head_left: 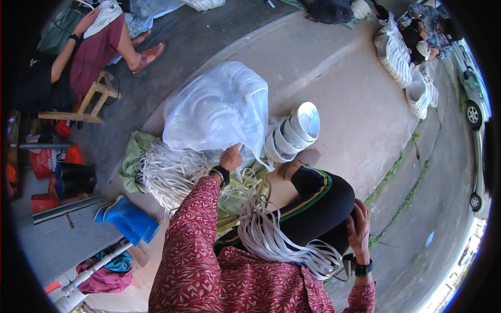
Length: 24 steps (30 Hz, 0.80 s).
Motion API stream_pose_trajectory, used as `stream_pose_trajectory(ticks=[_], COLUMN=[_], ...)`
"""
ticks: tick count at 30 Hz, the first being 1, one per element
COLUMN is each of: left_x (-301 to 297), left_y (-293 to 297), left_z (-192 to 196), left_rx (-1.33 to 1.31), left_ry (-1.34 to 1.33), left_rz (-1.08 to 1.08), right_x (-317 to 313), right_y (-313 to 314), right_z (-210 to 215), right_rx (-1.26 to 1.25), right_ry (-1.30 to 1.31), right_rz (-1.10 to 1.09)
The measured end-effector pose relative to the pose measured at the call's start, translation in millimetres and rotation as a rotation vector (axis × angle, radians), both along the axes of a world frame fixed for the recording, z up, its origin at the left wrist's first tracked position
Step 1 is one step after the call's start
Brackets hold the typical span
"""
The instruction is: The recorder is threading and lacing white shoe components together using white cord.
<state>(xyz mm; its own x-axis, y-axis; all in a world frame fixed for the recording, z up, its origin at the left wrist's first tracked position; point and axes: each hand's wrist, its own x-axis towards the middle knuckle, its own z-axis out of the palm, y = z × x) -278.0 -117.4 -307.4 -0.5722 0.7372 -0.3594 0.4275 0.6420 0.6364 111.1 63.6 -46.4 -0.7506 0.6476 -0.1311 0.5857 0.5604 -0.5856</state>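
Observation:
My left hand (pixel 231 158) is closed at the near edge of a large clear plastic bag (pixel 216 107), fingers bent against the film. Pale rounded coils show through the bag. Just left of that hand lies a heap of white flat strips (pixel 169 169). My right hand (pixel 358 229) rests on my bent knee, holding nothing, its fingers apart. A bundle of white strips (pixel 266 235) is draped over my lap and thigh. Right of the bag, several white woven baskets (pixel 293 131) are nested in a tilted stack.
Blue rubber boots (pixel 128 219) lie at the left near a white pipe (pixel 96 268). A seated person (pixel 96 57) is beyond a wooden stool (pixel 88 101). More stacked white baskets (pixel 394 55) stand far right beside another person (pixel 430 31). Parked cars (pixel 472 99) line the right edge.

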Motion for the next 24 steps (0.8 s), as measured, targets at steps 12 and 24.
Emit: stream_pose_trajectory(ticks=[12,24], left_x=[-137,-110], left_y=[-16,8], left_z=[97,78], left_rx=[-0.029,-0.511], left_ry=[0.418,0.218], left_rz=[0.117,-0.155], right_x=[1,3], right_y=[-5,-2], right_z=[-9,-17], right_rx=[0.060,0.074], right_ry=[0.019,0.023], right_rz=[-0.166,-0.162])
